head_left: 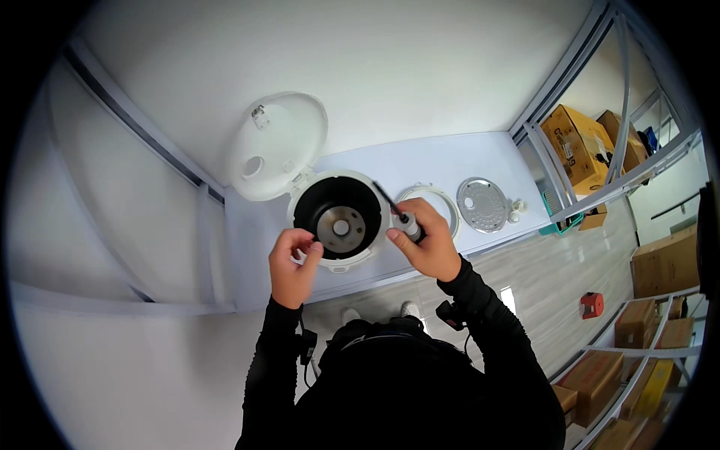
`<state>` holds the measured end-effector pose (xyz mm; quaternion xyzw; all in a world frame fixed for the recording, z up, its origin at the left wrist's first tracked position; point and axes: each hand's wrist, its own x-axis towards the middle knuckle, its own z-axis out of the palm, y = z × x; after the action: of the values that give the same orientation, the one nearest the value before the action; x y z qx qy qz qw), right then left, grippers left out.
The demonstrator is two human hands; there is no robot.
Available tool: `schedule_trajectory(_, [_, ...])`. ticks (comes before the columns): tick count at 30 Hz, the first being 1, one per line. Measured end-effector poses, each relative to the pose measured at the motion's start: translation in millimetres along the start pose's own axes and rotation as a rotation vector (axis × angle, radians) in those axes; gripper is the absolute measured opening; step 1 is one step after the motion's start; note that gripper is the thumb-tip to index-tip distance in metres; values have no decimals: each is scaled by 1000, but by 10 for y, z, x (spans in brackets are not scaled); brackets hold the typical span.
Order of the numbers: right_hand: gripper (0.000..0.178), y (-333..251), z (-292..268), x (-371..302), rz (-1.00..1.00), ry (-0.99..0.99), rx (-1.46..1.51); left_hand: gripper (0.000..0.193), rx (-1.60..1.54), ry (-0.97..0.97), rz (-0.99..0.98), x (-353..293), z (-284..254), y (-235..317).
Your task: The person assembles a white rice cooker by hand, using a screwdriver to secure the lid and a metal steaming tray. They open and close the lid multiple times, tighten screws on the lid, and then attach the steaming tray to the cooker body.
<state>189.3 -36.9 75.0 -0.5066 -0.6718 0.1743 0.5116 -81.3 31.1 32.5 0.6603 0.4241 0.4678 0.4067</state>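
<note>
A white rice cooker stands on the table with its lid tipped up and back. Inside its dark cavity lies a round metal heating plate. My right hand is closed round the handle of a screwdriver, at the cooker's right side. The dark shaft slants up and left beside the rim. Over the front left rim, my left hand has its thumb and fingers drawn together in a pinch. Whatever lies between them is too small to tell.
Right of the cooker lie a white ring, a round perforated metal plate and small white parts. Metal frame posts flank the white table. Boxes fill shelves at the right; a red stool stands on the floor.
</note>
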Motion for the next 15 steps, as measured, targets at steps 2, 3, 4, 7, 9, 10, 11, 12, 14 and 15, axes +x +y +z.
schedule_trajectory(2, [39, 102, -161, -97, 62, 96, 34, 17, 23, -103, 60, -95, 225, 310])
schedule_trajectory(3, [41, 157, -258, -163, 81, 108, 40, 17, 35, -158, 91, -139, 355, 409])
schedule_trajectory(4, [43, 207, -375, -210, 97, 116, 48, 16, 39, -199, 111, -180, 490, 486])
schedule_trajectory(7, [52, 266, -784, -446, 294, 79, 169, 14, 47, -328, 124, -300, 964, 653])
schedule_trajectory(9, [53, 396, -1026, -606, 329, 83, 215, 12, 51, -411, 72, -373, 1357, 600])
schedule_trajectory(10, [55, 469, -1118, -680, 302, 121, 235, 13, 46, -463, 50, -384, 1543, 529])
schedule_trajectory(11, [56, 525, -1255, -738, 265, 100, 176, 13, 88, -437, 66, -385, 1740, 393])
schedule_trajectory(12, [57, 584, -1412, -802, 229, 82, 116, 13, 128, -414, 82, -377, 1950, 214])
schedule_trajectory(14, [62, 577, -1682, -892, 169, 39, 16, 15, 263, -352, 71, -341, 2293, -92])
schedule_trajectory(15, [63, 585, -1817, -954, 164, 20, 5, 15, 334, -304, 83, -305, 2449, -245])
